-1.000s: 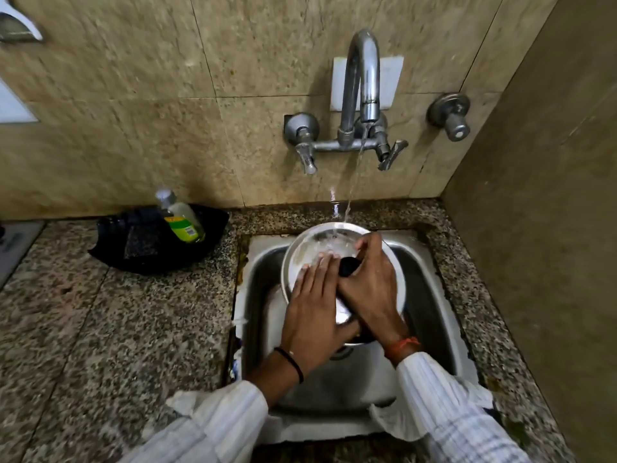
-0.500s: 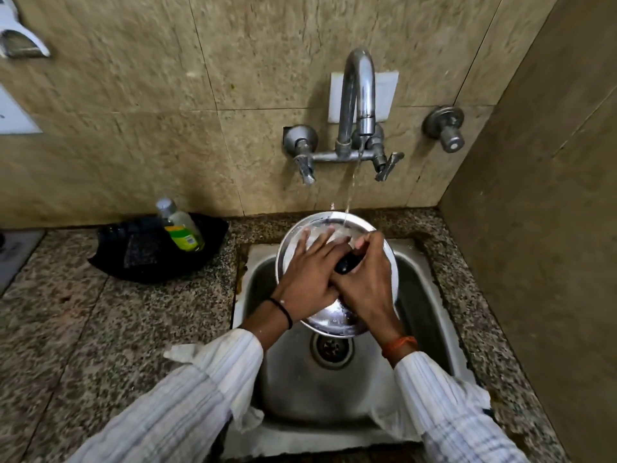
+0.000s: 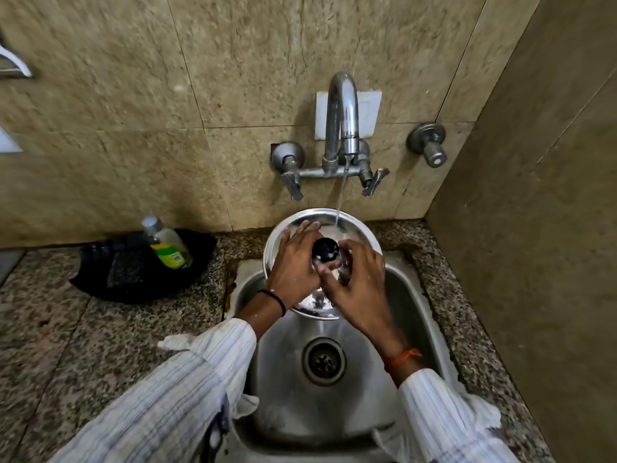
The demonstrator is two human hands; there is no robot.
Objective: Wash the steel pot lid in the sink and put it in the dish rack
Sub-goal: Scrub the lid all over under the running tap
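Note:
The round steel pot lid (image 3: 354,229) is held tilted over the back of the steel sink (image 3: 287,379), its black knob (image 3: 325,249) facing me. A thin stream of water (image 3: 340,202) from the tap (image 3: 341,111) lands on the lid's upper part. My left hand (image 3: 293,264) lies flat on the lid to the left of the knob, fingers spread. My right hand (image 3: 359,284) grips the lid just below and right of the knob, with wet fingers curled at its base. No dish rack is in view.
A dish soap bottle (image 3: 168,245) leans in a black tray (image 3: 133,274) on the granite counter (image 3: 83,345) left of the sink. The drain (image 3: 323,360) is uncovered. A side wall (image 3: 534,245) stands close on the right, and a second valve (image 3: 429,145) sticks out of the back wall.
The lid has moved up and back toward the tap. My right hand has slid off the knob, which now shows. My left hand has shifted up and left across the lid.

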